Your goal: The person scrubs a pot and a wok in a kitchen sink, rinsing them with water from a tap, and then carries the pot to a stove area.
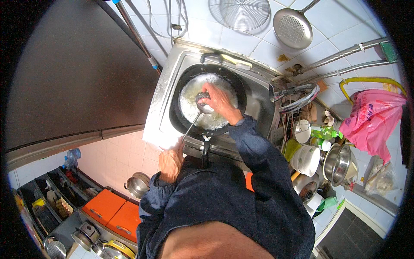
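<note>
A black wok sits in the stainless steel sink, with foamy, cloudy water inside it. My left hand grips the handle of a metal ladle near the sink's front edge. The ladle's bowl is over the foamy water. In my right hand is a dark steel wool scrubber, pressed at the ladle's bowl. The wok's long black handle points toward my body, and its loop handle lies at the far rim.
A yellow-handled brush lies behind the wok. The faucet reaches in from the right. Bowls, a green bottle and steel basins crowd the right side. A strainer and a skimmer hang on the tiled wall.
</note>
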Available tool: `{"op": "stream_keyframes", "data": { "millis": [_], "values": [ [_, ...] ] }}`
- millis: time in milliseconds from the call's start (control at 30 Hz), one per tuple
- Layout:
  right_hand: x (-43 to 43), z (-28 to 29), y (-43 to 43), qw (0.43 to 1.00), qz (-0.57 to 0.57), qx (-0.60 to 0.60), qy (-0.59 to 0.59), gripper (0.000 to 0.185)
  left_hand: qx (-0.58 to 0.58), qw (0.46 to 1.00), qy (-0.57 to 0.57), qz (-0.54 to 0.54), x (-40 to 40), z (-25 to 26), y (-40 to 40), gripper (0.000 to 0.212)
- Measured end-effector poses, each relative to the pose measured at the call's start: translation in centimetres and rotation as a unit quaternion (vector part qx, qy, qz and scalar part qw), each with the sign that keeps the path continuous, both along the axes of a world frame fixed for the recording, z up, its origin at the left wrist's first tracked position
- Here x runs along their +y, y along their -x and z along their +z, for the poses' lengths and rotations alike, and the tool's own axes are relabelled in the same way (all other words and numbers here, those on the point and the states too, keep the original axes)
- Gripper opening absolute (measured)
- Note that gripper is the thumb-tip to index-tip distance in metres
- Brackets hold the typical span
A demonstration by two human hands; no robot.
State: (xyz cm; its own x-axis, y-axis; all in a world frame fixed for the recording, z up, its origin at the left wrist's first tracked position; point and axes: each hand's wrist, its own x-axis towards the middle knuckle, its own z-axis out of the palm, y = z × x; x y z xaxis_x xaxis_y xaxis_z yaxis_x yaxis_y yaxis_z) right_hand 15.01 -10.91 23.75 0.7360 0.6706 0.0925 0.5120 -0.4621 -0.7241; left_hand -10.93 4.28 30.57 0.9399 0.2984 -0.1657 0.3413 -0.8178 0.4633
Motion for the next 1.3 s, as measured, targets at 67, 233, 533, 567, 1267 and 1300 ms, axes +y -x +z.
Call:
{"op": "stream_keyframes", "data": {
  "millis": [67, 233, 533, 567, 1267, 1300],
  "values": [
    [0.3, -0.9, -0.5, 0.998, -0.016, 0.049, -0.028, 0.037, -0.013, 1.0, 0.008, 0.017, 0.0, -0.9, 0.5, 0.029],
    [-0.6, -5.3, 0.4, 0.904, -0.197, 0.338, -0.173, 0.037, -0.033, 0.994, 0.044, 0.093, 0.2, -2.5, 1.1, 0.03],
    [0.0, -4.3, 5.3, 0.949, -0.279, 0.028, -0.146, 0.033, -0.036, 0.995, 0.04, 0.086, -0.1, -0.7, 0.3, 0.029],
    [0.3, -4.0, 5.1, 0.96, -0.26, 0.007, -0.1, 0.033, -0.045, 0.996, 0.036, 0.074, -0.3, -0.5, 0.1, 0.029],
    [0.1, -2.3, 1.1, 0.965, -0.191, -0.157, 0.087, 0.004, 0.016, 0.999, 0.032, 0.022, -0.6, -2.2, 1.2, 0.031],
    [0.0, -2.0, 1.4, 0.966, -0.189, -0.156, 0.086, 0.004, 0.016, 0.999, 0.031, 0.024, -0.5, -2.0, 1.3, 0.031]
  ]
}}
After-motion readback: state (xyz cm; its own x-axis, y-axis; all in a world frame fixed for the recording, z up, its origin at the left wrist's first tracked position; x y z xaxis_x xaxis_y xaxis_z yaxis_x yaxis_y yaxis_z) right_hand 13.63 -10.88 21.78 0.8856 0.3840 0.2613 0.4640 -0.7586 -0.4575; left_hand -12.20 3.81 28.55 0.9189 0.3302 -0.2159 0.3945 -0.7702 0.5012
